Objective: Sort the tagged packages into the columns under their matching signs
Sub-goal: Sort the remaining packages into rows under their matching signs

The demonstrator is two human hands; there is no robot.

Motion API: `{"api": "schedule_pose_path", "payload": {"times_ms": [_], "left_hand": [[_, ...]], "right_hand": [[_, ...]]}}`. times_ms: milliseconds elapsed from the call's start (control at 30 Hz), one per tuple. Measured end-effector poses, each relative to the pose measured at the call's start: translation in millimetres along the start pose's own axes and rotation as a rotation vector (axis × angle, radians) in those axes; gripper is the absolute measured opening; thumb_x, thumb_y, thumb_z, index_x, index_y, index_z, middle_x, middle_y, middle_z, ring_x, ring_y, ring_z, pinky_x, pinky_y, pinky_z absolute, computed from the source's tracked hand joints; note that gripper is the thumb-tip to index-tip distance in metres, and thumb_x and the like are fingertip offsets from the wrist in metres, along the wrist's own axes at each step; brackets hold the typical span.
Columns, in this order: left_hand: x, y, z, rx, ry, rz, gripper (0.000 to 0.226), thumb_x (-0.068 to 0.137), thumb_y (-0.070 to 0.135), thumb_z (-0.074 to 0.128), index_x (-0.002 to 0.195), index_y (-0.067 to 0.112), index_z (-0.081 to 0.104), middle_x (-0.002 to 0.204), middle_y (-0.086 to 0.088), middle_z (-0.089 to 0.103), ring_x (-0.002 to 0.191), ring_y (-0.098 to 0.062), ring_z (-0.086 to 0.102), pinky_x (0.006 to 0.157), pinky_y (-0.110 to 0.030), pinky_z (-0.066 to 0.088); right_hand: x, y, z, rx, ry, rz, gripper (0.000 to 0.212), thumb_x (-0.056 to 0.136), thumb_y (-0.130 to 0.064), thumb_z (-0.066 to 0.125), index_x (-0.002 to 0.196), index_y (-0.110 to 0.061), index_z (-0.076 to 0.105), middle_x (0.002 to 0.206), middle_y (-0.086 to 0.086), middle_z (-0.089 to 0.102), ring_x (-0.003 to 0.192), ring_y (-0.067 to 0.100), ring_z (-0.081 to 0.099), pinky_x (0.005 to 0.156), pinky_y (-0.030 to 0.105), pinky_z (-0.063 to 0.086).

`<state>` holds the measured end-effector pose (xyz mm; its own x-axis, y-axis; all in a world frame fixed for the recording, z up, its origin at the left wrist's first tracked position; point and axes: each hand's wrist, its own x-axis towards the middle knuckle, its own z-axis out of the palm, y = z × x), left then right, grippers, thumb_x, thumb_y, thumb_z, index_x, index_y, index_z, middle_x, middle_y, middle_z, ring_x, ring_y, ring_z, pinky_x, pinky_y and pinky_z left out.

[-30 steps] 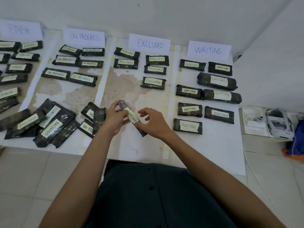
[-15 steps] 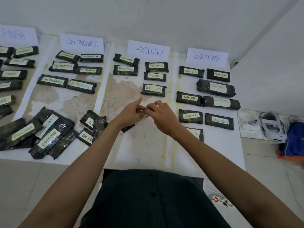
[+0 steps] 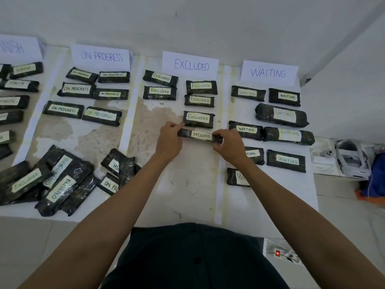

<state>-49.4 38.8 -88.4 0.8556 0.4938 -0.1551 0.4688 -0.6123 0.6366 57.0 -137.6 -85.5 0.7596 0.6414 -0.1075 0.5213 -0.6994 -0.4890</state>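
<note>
A black package tagged EXCLUDED (image 3: 200, 135) lies crosswise in the column under the EXCLUDED sign (image 3: 190, 64), just below another Excluded package (image 3: 198, 119). My left hand (image 3: 169, 140) grips its left end and my right hand (image 3: 228, 146) grips its right end. Whether it rests on the sheet or hovers just above it I cannot tell. Further signs read ON PROGRESS (image 3: 101, 56), WAITING (image 3: 268, 73) and FINISH (image 3: 14, 47), each with rows of tagged packages below. A mixed heap of unsorted packages (image 3: 56, 180) lies at the lower left.
The wall runs close behind the signs. At the right, off the white sheet, sit a white headset (image 3: 352, 161), a white box (image 3: 325, 157) and a blue bag (image 3: 377, 178). A power strip with a red light (image 3: 278, 253) lies on the floor by my right arm.
Both hands carried the EXCLUDED package forward from in front of me, turned it level, and brought it down under the lowest Excluded package in the right row.
</note>
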Motion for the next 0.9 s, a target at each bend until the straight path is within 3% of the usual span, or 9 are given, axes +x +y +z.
{"api": "schedule_pose_path", "payload": {"times_ms": [100,267,400,500,600,667,767,833,900], "left_hand": [[-3.3,-1.6,12.3,-0.036,-0.11,0.034,0.054,0.083,-0.01,0.05,0.135,0.003,0.044,0.129,-0.017,0.043,0.118,-0.03,0.041,0.1,-0.023,0.031],[-17.8,-5.1,9.2,-0.016,-0.12,0.025,0.06,0.083,-0.004,0.054,0.14,0.008,0.039,0.146,-0.017,0.031,0.134,-0.033,0.026,0.11,-0.036,0.026],[-48.9,-7.5,-15.1,0.08,0.028,0.013,0.053,0.08,0.007,0.061,0.132,0.012,0.049,0.131,-0.017,0.041,0.119,-0.035,0.037,0.1,-0.044,0.038],[-87.5,-20.9,-34.1,0.304,0.159,-0.226,0.059,0.075,0.023,0.071,0.129,0.015,0.048,0.122,-0.016,0.042,0.112,-0.034,0.041,0.095,-0.041,0.037],[-125.4,-42.2,-43.3,0.336,0.11,-0.512,0.073,0.07,0.027,0.072,0.133,0.015,0.036,0.127,-0.022,0.035,0.115,-0.04,0.036,0.098,-0.048,0.032],[-138.8,-56.4,-44.9,0.267,0.067,-0.576,0.076,0.074,0.02,0.068,0.138,0.022,0.027,0.128,-0.024,0.032,0.115,-0.043,0.037,0.095,-0.051,0.036],[-143.3,-65.6,-57.5,0.061,0.069,-0.497,0.069,0.081,0.008,0.059,0.142,0.02,0.027,0.126,-0.025,0.038,0.109,-0.039,0.044,0.088,-0.047,0.044],[-142.2,-63.7,-72.9,-0.244,0.089,-0.498,0.05,0.086,0.001,0.05,0.133,0.013,0.041,0.118,-0.019,0.053,0.098,-0.028,0.053,0.078,-0.034,0.047],[-140.0,-57.9,-89.7,-0.582,0.065,-0.592,0.037,0.089,0.0,0.043,0.122,0.015,0.051,0.107,-0.013,0.063,0.089,-0.024,0.06,0.067,-0.029,0.049]], "right_hand": [[3.4,3.7,1.7,-0.016,-0.029,0.048,0.035,0.075,-0.01,0.066,0.11,-0.01,0.066,0.099,0.01,0.07,0.095,0.033,0.049,0.081,0.038,0.044],[2.1,1.7,2.2,-0.141,-0.063,0.013,0.046,0.074,-0.016,0.066,0.119,-0.013,0.06,0.113,0.011,0.06,0.102,0.033,0.045,0.084,0.036,0.036],[-11.1,-18.6,4.8,-0.149,-0.059,-0.005,0.051,0.077,-0.024,0.065,0.125,-0.014,0.055,0.118,0.011,0.053,0.107,0.033,0.041,0.089,0.037,0.034],[-25.0,-44.0,9.5,-0.083,-0.093,-0.015,0.05,0.078,-0.024,0.064,0.126,-0.012,0.054,0.122,0.012,0.052,0.112,0.034,0.041,0.095,0.041,0.034],[-39.9,-67.7,14.9,-0.019,-0.136,-0.03,0.048,0.079,-0.023,0.063,0.125,-0.013,0.055,0.124,0.011,0.051,0.118,0.033,0.04,0.101,0.041,0.031],[-47.2,-82.3,18.1,0.034,-0.193,-0.027,0.045,0.082,-0.023,0.062,0.126,-0.015,0.054,0.128,0.009,0.05,0.121,0.031,0.038,0.101,0.04,0.031],[-52.9,-102.6,22.4,0.094,-0.242,-0.043,0.043,0.082,-0.022,0.061,0.124,-0.016,0.056,0.128,0.008,0.053,0.121,0.03,0.041,0.101,0.04,0.035],[-55.7,-117.1,21.7,0.188,-0.247,-0.029,0.04,0.082,-0.019,0.062,0.121,-0.015,0.058,0.122,0.008,0.056,0.111,0.025,0.049,0.097,0.037,0.042],[-58.8,-134.8,17.4,0.303,-0.24,-0.012,0.036,0.083,-0.015,0.063,0.118,-0.013,0.059,0.115,0.007,0.06,0.092,0.016,0.054,0.085,0.025,0.046]]}}
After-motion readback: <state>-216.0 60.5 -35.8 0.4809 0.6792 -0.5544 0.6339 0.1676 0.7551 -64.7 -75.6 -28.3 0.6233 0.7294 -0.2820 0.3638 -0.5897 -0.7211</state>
